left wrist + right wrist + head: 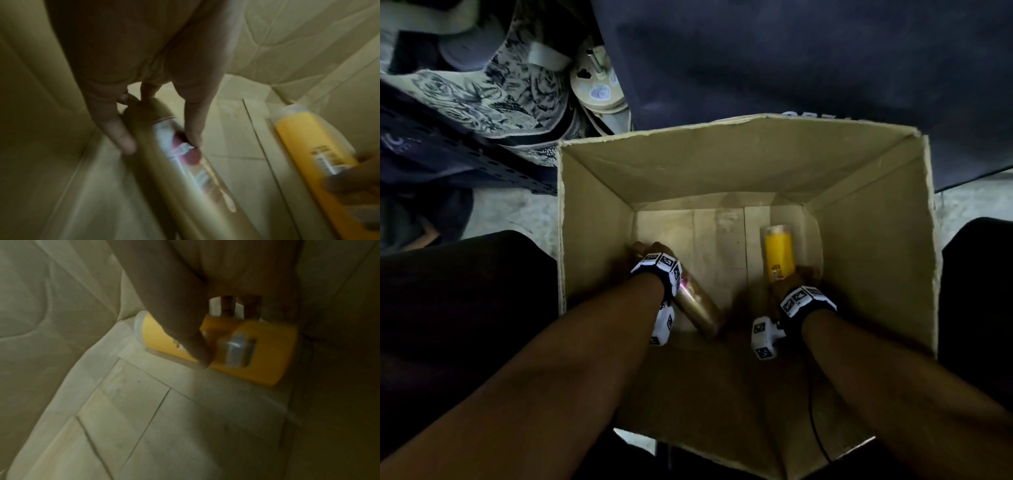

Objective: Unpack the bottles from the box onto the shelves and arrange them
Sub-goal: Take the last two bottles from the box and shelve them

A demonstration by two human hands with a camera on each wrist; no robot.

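An open cardboard box stands on the floor between my knees, and both my hands are down inside it. A gold bottle with a red and white label lies slanted on the box bottom at the left. My left hand grips its upper end, thumb on one side and fingers on the other. A yellow bottle with a clear cap lies at the right. My right hand grips its near end, with the thumb across it.
A dark perforated shelf rail runs at the left with patterned cloth and a round beige object behind it. Dark fabric hangs behind the box. My dark-clad legs flank it. A cable trails from my right wrist.
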